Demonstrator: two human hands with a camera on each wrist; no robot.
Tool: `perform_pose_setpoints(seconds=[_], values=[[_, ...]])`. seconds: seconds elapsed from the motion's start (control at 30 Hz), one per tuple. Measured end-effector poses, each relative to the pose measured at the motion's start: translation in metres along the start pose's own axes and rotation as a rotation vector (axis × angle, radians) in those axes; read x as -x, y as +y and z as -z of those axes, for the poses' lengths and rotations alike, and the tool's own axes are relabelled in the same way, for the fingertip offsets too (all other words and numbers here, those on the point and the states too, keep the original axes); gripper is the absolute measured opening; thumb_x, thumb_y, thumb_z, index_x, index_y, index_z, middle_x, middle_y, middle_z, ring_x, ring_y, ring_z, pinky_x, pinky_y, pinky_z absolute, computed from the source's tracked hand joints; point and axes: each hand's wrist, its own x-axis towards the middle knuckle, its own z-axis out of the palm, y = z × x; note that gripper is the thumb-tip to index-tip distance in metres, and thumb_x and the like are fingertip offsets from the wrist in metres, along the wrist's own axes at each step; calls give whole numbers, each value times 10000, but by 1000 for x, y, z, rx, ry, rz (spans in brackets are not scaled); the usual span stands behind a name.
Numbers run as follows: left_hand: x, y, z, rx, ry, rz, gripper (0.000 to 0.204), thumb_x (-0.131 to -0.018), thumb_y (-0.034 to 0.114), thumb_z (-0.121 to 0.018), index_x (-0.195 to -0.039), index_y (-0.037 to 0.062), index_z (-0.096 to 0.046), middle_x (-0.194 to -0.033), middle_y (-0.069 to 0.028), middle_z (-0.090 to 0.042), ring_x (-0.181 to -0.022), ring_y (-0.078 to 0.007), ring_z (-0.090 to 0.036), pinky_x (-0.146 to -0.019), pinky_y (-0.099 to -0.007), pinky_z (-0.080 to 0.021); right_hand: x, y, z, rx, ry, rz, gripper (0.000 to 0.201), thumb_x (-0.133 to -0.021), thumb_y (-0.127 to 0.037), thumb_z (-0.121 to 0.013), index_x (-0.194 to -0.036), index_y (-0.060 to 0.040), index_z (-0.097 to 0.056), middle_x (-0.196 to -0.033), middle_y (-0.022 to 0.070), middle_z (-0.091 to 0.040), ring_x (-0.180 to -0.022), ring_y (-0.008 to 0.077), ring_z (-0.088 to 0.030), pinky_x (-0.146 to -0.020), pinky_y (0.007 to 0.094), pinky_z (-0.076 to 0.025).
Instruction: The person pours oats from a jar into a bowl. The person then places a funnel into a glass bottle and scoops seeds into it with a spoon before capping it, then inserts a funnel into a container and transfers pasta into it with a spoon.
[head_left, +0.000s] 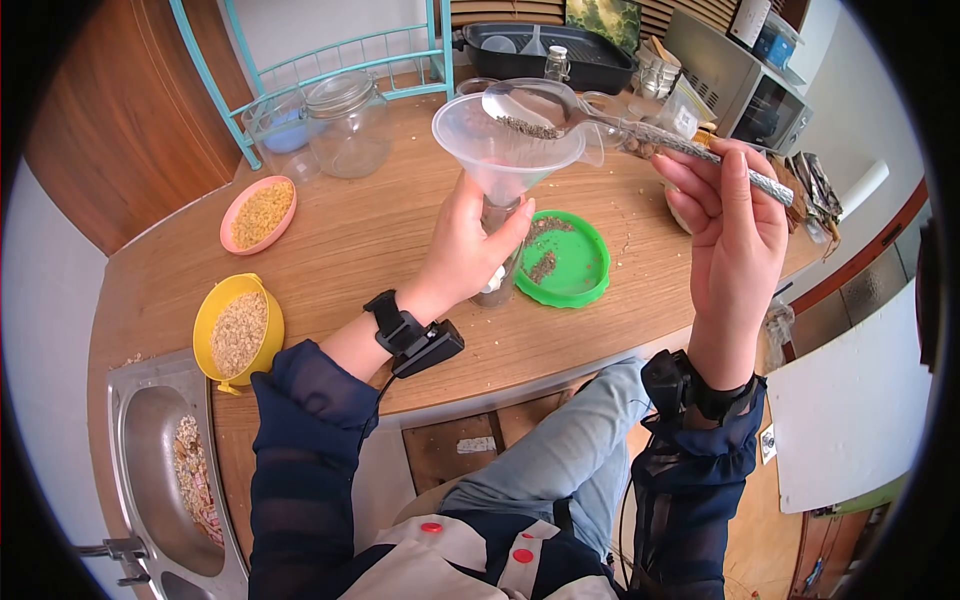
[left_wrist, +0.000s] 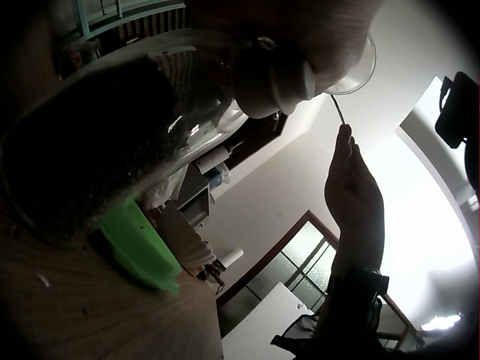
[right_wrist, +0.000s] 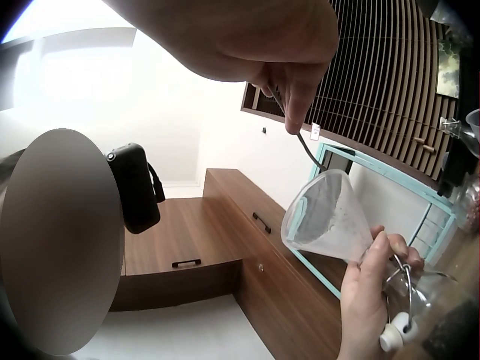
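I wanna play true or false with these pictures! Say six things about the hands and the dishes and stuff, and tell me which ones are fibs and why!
1. The right hand holds a spoon over a funnel. True.
2. The other hand is empty. False: the left hand grips just under the funnel's cone, at the top of a bottle.
3. A yellow bowl stands near the sink. True.
4. Every dish is clean. False: the green dish has dark bits in it.
5. The funnel is bright red. False: it is pale and see-through.
6. A pink dish holds yellow pieces. True.
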Motion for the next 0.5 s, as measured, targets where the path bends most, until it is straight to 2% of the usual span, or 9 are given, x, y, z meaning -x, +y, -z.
perform_pose_setpoints(seconds=[0.3, 0.5], values=[[0, -1, 0, 5, -2, 0, 365, -820, 72, -526, -1135, 25, -347, -862, -34, -499, -724, -89, -521, -597, -218, -439, 2, 0, -1, 32, 22, 1, 245, -901, -182, -424, -989, 37, -489, -893, 196, -595, -796, 235, -627, -603, 214, -505], [1, 0, 0, 16, 3, 6, 382, -818, 69, -529, -1148, 26, -342, -869, -35, -501, -720, -87, -522, -598, -217, -440, 4, 2, 0, 58, 14, 3, 261, -901, -198, -426, -1000, 32, -499, -904, 181, -598, -708, 206, -636, -544, 198, -480]])
